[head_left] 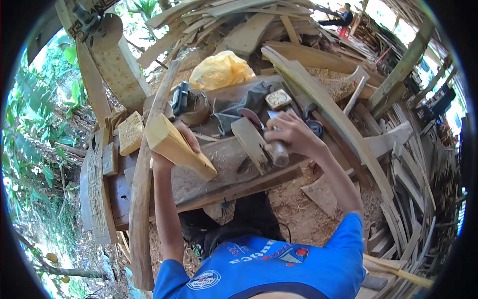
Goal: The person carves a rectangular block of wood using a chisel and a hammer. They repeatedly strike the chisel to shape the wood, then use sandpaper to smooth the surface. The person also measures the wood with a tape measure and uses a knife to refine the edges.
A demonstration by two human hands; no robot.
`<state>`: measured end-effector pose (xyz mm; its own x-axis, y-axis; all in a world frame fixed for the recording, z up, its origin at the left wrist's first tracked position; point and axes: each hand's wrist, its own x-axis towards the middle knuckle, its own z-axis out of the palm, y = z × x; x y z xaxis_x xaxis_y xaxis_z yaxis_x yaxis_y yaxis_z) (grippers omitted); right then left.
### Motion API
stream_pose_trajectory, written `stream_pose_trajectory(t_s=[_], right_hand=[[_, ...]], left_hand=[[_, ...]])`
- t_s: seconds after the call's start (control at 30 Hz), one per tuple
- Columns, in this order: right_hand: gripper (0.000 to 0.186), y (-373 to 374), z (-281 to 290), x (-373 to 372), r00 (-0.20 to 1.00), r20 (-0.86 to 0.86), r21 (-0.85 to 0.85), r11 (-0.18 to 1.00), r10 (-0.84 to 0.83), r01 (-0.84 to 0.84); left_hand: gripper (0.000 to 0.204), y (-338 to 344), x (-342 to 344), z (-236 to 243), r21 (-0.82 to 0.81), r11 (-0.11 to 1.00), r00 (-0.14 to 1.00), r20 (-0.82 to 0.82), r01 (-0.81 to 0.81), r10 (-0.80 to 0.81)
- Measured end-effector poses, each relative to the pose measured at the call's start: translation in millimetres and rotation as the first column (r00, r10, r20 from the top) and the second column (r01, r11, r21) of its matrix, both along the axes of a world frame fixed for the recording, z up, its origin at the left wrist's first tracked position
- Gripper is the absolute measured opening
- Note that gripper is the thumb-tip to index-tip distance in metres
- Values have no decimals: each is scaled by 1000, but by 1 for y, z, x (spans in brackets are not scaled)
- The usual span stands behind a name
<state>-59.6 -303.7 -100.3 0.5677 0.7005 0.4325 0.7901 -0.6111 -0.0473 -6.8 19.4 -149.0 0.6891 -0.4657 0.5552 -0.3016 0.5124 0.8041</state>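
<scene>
My left hand [188, 133] grips a pale yellow wooden block [177, 147], tilted over the bench [209, 169] beside a long pole [142, 199]. My right hand [291, 133] is closed on a wooden-handled tool [279, 153] with a metal part showing above my fingers; its full shape is hidden. A weathered wood piece [249, 144] lies just left of that hand, near a grey cloth [229, 109]. A small carved square [278, 98] lies above my right hand, and a round black object [314, 128] is to its right.
A yellow plastic bag [219, 70], a dark green-black object [180, 97] and carved blocks [130, 132] lie around the bench. A long plank [328, 109] slants along the right. Lumber piles [244, 30] surround the work area. A seated person [343, 17] is far back at right.
</scene>
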Motion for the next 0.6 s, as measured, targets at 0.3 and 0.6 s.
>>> stream_pose_trajectory(t_s=[0.3, 0.6], right_hand=[[41, -33, -39, 1, 862, -490, -41, 991, -130, 126], [27, 26, -73, 77, 836, -507, 236, 899, -210, 369]], left_hand=[[66, -8, -12, -35, -98, 984, 961, -219, 151, -169], [71, 19, -32, -8, -177, 972, 987, -62, -157, 148]])
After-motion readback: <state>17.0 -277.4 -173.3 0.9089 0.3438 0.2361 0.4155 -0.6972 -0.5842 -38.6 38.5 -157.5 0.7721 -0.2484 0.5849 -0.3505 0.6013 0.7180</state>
